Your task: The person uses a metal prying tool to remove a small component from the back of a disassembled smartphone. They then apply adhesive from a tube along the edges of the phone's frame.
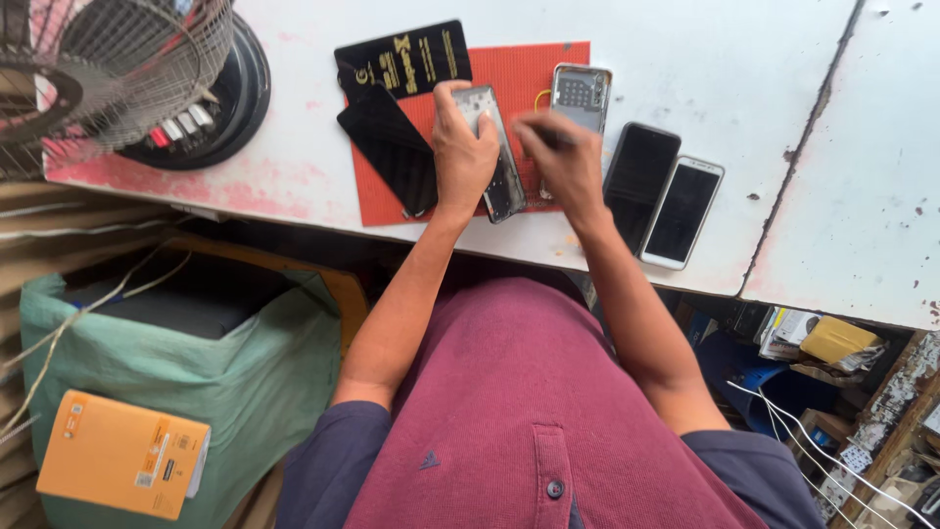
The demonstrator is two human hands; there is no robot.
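Observation:
My left hand grips an opened phone frame lying on a red mat on the white table. My right hand is closed around a thin dark tool beside the frame; the tool is blurred and mostly hidden. A black screen panel rests on the mat left of my left hand. A phone back with exposed inner parts lies just beyond my right hand.
Two phones, one black and one white-edged, lie to the right. A black flat package sits at the mat's top. A fan stands far left. Below the table: green bag, orange box, clutter and cables at right.

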